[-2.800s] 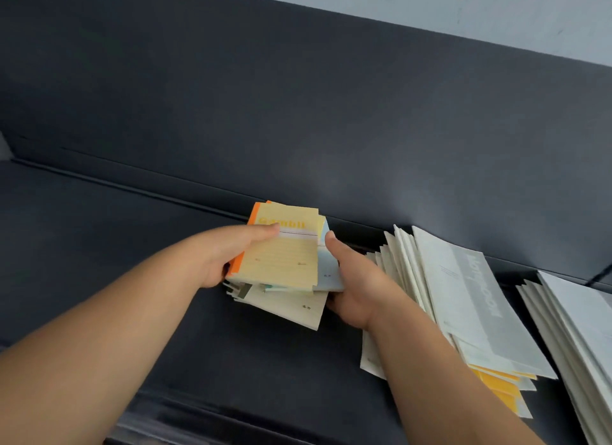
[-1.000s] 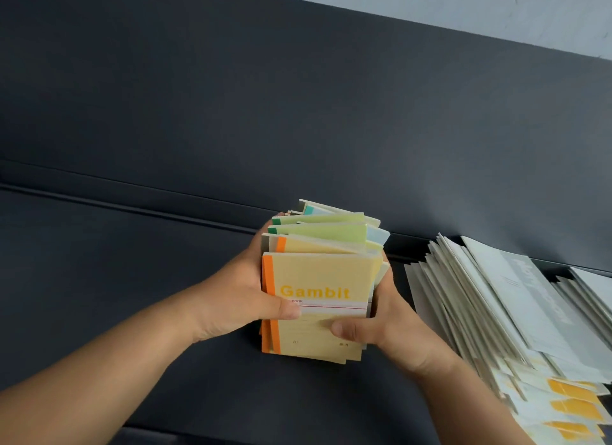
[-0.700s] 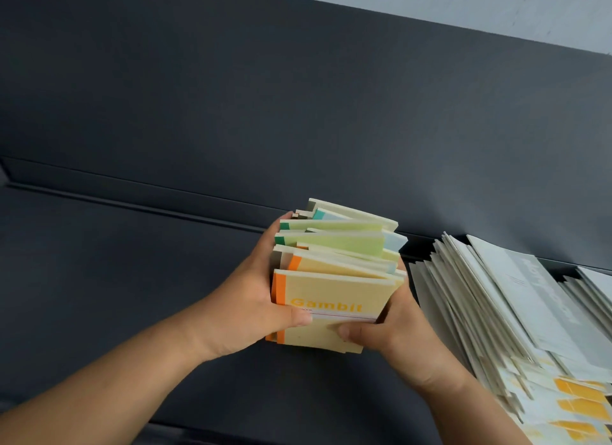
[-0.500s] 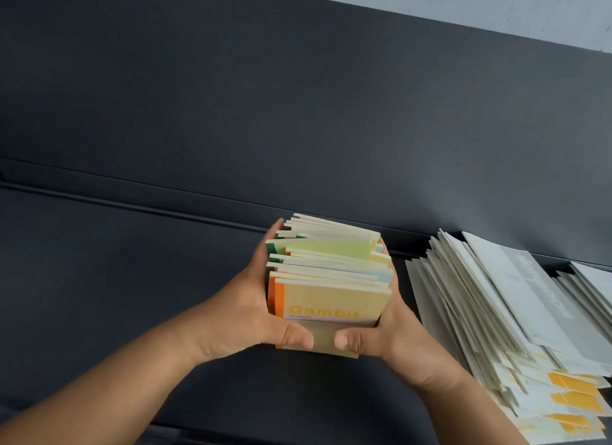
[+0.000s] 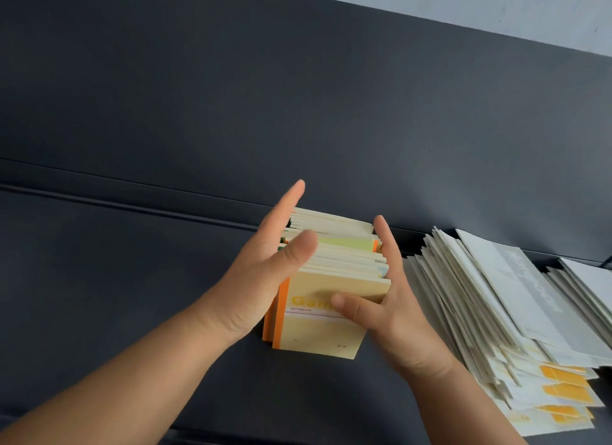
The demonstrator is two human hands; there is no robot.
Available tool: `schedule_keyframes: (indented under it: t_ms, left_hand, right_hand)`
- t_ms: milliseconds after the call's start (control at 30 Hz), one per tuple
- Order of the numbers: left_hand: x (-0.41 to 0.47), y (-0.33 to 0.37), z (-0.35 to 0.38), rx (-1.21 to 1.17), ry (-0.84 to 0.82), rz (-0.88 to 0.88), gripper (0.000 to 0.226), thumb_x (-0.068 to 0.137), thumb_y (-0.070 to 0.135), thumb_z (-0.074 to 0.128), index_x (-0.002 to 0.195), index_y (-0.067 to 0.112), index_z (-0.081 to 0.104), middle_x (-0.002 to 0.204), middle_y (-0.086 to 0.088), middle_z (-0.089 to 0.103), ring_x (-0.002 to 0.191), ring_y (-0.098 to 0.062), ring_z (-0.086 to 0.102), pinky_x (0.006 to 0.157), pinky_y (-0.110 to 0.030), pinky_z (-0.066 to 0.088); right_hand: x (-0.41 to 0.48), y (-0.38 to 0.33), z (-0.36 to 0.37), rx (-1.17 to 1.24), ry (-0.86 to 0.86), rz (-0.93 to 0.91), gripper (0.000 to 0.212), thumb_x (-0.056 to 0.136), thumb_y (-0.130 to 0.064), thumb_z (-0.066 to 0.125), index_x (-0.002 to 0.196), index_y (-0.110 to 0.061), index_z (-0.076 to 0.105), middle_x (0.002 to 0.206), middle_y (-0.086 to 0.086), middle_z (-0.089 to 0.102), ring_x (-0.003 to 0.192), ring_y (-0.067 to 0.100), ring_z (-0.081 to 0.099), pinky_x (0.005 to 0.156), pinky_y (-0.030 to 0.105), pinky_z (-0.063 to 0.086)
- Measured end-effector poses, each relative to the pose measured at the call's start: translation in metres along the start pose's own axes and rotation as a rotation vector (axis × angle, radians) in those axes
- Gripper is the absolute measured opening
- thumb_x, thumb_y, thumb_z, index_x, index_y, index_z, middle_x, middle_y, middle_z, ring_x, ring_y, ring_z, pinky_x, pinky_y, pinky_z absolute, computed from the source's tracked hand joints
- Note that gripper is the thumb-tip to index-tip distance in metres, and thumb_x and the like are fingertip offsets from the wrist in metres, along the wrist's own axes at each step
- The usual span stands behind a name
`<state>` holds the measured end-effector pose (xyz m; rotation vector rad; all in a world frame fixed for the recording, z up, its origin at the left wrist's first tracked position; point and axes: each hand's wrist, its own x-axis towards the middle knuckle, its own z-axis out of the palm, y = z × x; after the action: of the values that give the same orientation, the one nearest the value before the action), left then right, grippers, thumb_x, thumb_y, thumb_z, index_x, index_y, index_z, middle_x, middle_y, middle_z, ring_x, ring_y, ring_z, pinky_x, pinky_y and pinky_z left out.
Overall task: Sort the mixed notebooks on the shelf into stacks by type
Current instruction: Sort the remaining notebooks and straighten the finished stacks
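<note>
A stack of small notebooks (image 5: 334, 272) stands on edge on the dark shelf (image 5: 126, 279), its front cover cream with an orange spine. The left hand (image 5: 261, 279) lies flat against the stack's left side, fingers straight and thumb lifted. The right hand (image 5: 394, 312) presses the stack's right side, thumb across the front cover. Right of the stack leans a slumped pile of larger white booklets (image 5: 496, 312).
</note>
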<state>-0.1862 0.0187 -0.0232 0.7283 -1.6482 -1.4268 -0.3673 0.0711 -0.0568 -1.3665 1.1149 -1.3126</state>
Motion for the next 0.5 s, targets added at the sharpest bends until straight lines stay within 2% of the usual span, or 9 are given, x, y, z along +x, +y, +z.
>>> schedule_keyframes:
  t_ms: [67, 133, 167, 233, 300, 367, 433, 500]
  left_hand:
    - [0.004, 0.004, 0.005, 0.107, 0.023, -0.014, 0.051, 0.080, 0.079, 0.043, 0.130, 0.067, 0.038, 0.155, 0.034, 0.016, 0.140, 0.016, 0.015, 0.119, -0.032, 0.018]
    - [0.005, 0.005, 0.007, 0.156, 0.044, -0.024, 0.034, 0.097, 0.054, 0.038, 0.130, 0.061, 0.040, 0.155, 0.035, 0.010, 0.137, 0.023, 0.009, 0.117, -0.022, 0.017]
    - [0.004, 0.003, 0.008, 0.153, 0.052, -0.031, 0.037, 0.100, 0.041, 0.043, 0.131, 0.060, 0.038, 0.155, 0.035, 0.010, 0.136, 0.024, 0.008, 0.116, -0.019, 0.018]
    - [0.003, 0.003, 0.010, 0.128, 0.088, -0.035, 0.057, 0.096, 0.030, 0.055, 0.137, 0.061, 0.031, 0.156, 0.034, 0.014, 0.140, 0.017, 0.013, 0.118, -0.028, 0.020]
    - [0.004, -0.001, 0.010, 0.032, 0.154, -0.059, 0.077, 0.081, 0.034, 0.060, 0.142, 0.061, 0.022, 0.153, 0.025, 0.032, 0.136, 0.005, 0.037, 0.112, -0.034, 0.034]
    - [0.002, -0.002, 0.007, -0.094, 0.150, -0.116, 0.082, 0.079, 0.032, 0.062, 0.146, 0.055, 0.021, 0.137, 0.023, 0.053, 0.114, 0.004, 0.059, 0.095, -0.026, 0.046]
    - [-0.001, 0.002, 0.008, -0.135, 0.089, -0.155, 0.077, 0.083, 0.033, 0.060, 0.147, 0.051, 0.022, 0.119, 0.028, 0.064, 0.103, 0.007, 0.064, 0.082, -0.020, 0.048]
    - [0.009, -0.010, 0.004, -0.023, 0.106, -0.175, 0.068, 0.094, 0.030, 0.052, 0.151, 0.040, 0.016, 0.117, 0.030, 0.063, 0.096, 0.016, 0.061, 0.076, -0.008, 0.047]
  right_hand:
    - [-0.002, -0.006, 0.004, 0.021, -0.023, 0.012, 0.121, 0.051, -0.054, 0.090, 0.142, -0.056, 0.012, 0.138, -0.027, 0.054, 0.130, 0.001, 0.051, 0.099, 0.021, 0.048]
    - [-0.003, -0.012, 0.011, 0.041, 0.042, 0.010, 0.111, 0.053, -0.072, 0.080, 0.145, -0.058, 0.020, 0.142, -0.026, 0.050, 0.134, 0.001, 0.046, 0.107, 0.031, 0.043]
    - [-0.002, -0.015, 0.015, 0.033, 0.110, 0.008, 0.102, 0.056, -0.077, 0.074, 0.144, -0.059, 0.026, 0.144, -0.028, 0.046, 0.136, 0.001, 0.044, 0.112, 0.038, 0.038]
    - [0.002, -0.022, 0.022, -0.005, 0.256, 0.016, 0.085, 0.064, -0.080, 0.061, 0.141, -0.060, 0.033, 0.146, -0.028, 0.043, 0.134, -0.003, 0.042, 0.115, 0.041, 0.034]
    - [0.007, -0.026, 0.025, -0.031, 0.324, 0.028, 0.076, 0.072, -0.072, 0.056, 0.143, -0.053, 0.035, 0.145, -0.025, 0.044, 0.132, -0.004, 0.043, 0.115, 0.038, 0.034]
    - [0.009, -0.025, 0.024, -0.052, 0.329, 0.037, 0.075, 0.075, -0.064, 0.054, 0.146, -0.049, 0.034, 0.144, -0.026, 0.044, 0.131, -0.006, 0.043, 0.115, 0.034, 0.034]
    - [0.005, -0.022, 0.023, -0.015, 0.309, 0.050, 0.076, 0.074, -0.069, 0.054, 0.145, -0.053, 0.031, 0.143, -0.033, 0.041, 0.130, -0.013, 0.039, 0.115, 0.032, 0.031]
    - [0.000, -0.024, 0.026, 0.041, 0.284, 0.054, 0.085, 0.065, -0.083, 0.058, 0.142, -0.060, 0.029, 0.143, -0.037, 0.039, 0.133, -0.013, 0.037, 0.116, 0.034, 0.029]
